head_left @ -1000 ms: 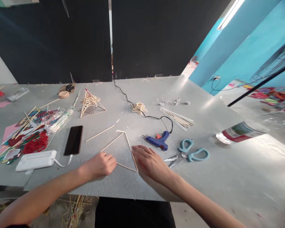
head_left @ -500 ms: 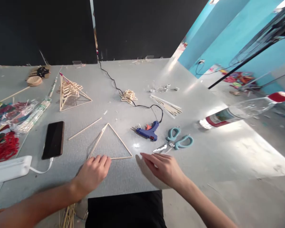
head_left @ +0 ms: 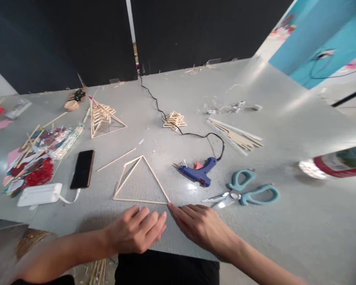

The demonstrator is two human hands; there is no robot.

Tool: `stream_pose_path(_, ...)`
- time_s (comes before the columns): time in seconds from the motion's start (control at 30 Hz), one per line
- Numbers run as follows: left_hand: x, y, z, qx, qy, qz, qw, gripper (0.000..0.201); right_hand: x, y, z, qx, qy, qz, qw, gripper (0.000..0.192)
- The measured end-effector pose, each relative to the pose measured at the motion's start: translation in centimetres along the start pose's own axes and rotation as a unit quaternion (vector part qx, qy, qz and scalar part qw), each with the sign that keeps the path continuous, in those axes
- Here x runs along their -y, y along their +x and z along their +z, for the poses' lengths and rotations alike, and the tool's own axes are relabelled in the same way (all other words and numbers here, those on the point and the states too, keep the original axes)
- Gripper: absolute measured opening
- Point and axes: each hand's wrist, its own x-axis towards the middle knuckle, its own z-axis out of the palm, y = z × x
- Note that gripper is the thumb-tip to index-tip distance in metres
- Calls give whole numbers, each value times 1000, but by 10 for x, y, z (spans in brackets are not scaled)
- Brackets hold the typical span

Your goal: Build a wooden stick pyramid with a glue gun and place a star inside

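Note:
A flat triangle of thin wooden sticks (head_left: 127, 177) lies on the grey table (head_left: 178, 122) in front of me. My left hand (head_left: 136, 231) rests just below its bottom edge, fingers loosely spread, holding nothing. My right hand (head_left: 203, 225) lies flat beside it, its fingertips at the triangle's lower right corner. A loose stick (head_left: 116, 159) lies left of the triangle. A blue glue gun (head_left: 198, 173) sits to the right, its black cord running toward the back.
Teal scissors (head_left: 246, 191) lie right of the glue gun. A black phone (head_left: 83, 168) and white power bank (head_left: 40, 194) are at left, beside red craft materials (head_left: 35, 174). Stick pyramids (head_left: 102, 116), a stick bundle (head_left: 235, 136) and a bottle (head_left: 335, 164) lie farther off.
Both hands have drawn back toward the table's near edge, below the triangle. The left hand has come off the triangle's lower left corner. The camera view shifted.

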Motion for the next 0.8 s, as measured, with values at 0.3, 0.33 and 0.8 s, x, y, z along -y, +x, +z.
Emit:
stream_pose_path(0.3, 56, 0, -73, -166, 12, -257, 952, 29, 5, -8, 5, -23, 4, -1, 1000, 32)
stream_pose_path(0.33, 64, 4, -80, -167, -9, -299, 939, 24, 6, -8, 6, -29, 4, 0, 1000, 32)
stream_pose_path(0.8, 137, 11, -80, 124, -174, -424, 880, 44, 6, -6, 8, -17, -28, -3, 999, 34)
